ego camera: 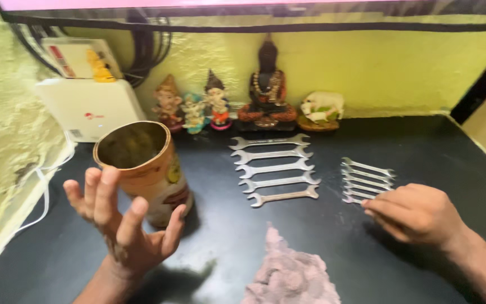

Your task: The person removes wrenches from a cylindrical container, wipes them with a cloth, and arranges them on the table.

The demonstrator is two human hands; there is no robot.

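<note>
At the lower left of the frame the left hand is spread open, its fingers just beside the tin and holding nothing. At the right, the right hand lies with fingers loosely curled, their tips touching the small spanners on the black bench; five bigger spanners lie in the centre.

Shiny metal wrenches, fuzzy pink cloth, glossy black tabletop.

Your left hand is raised, palm turned up and inward, its fingers spread and loosely curled around nothing. Your right hand lies low, knuckles up, fingers drawn together and pointing left, forearm reaching in from the lower right.
</note>
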